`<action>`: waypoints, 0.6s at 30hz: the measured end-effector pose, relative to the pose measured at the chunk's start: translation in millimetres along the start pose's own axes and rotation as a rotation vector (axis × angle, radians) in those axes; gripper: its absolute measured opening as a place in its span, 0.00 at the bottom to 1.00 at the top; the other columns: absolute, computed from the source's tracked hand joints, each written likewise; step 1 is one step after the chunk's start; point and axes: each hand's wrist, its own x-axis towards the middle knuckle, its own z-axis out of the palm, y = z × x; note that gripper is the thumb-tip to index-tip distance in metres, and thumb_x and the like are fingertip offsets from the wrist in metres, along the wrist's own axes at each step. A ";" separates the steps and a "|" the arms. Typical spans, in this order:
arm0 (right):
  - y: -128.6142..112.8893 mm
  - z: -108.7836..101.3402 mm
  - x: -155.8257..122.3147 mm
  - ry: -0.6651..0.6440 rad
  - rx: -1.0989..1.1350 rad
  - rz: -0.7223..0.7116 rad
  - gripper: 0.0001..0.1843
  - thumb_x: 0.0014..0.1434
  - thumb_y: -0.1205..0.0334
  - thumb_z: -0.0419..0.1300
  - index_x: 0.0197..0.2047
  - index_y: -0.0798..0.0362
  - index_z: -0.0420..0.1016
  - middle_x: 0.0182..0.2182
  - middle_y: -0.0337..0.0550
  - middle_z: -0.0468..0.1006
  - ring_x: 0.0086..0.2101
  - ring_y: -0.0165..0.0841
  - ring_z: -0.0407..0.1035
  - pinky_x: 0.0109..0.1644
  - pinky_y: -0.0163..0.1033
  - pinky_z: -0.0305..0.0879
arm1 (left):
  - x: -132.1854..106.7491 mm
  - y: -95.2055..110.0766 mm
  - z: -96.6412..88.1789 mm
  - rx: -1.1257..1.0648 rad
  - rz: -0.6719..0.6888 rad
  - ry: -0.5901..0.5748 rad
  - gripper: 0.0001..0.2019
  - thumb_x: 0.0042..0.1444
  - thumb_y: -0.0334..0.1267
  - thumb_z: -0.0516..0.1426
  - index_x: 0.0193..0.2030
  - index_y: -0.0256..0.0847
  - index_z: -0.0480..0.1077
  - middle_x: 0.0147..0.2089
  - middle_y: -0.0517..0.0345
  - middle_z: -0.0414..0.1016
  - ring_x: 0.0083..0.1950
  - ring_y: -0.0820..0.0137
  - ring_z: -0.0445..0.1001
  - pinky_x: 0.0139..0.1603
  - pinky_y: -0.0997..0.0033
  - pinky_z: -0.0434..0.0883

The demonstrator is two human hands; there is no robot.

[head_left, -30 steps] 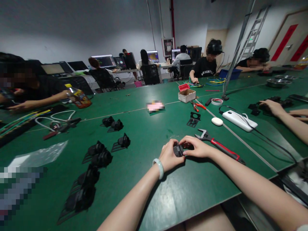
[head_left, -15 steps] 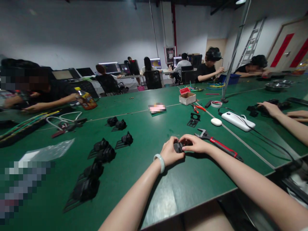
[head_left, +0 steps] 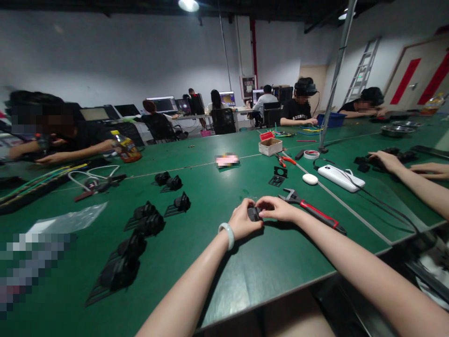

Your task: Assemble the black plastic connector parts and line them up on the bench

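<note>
Between my two hands, just above the green table (head_left: pixel 224 262), is a small black plastic part (head_left: pixel 254 213). My left hand (head_left: pixel 243 221), with a pale bangle at the wrist, wraps its fingers round the part's left side. From the right, my right hand (head_left: pixel 278 208) pinches the same part; its fingertips partly cover it. Close to the right hand lies an adjustable wrench (head_left: pixel 315 211) with a red and black handle. Behind it stands a black bracket (head_left: pixel 278 175) with a round hole. Several black assemblies on slotted bases (head_left: pixel 150 220) sit to the left.
A small box (head_left: pixel 270 146), orange-handled pliers (head_left: pixel 286 160), a tape roll (head_left: pixel 311 154), a white oval object (head_left: pixel 310 179) and a white power bank (head_left: pixel 341 178) with a cable lie right. A plastic bag (head_left: pixel 66 220) and bottle (head_left: pixel 125 147) are left. A co-worker's hand (head_left: pixel 387 161) works at right.
The camera view has shifted slightly, so the scene sits a little further left. Both my hands keep hold of the black part. Across the table, a co-worker's hands have come down.
</note>
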 end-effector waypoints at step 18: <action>0.6 -1.8 -0.1 -0.017 -0.030 -0.007 0.17 0.49 0.58 0.58 0.40 0.58 0.69 0.36 0.44 0.72 0.36 0.33 0.65 0.41 0.37 0.60 | -2.1 5.7 2.5 -0.038 -0.029 0.024 0.23 0.34 0.37 0.59 0.40 0.40 0.60 0.31 0.62 0.65 0.31 0.72 0.66 0.31 0.73 0.65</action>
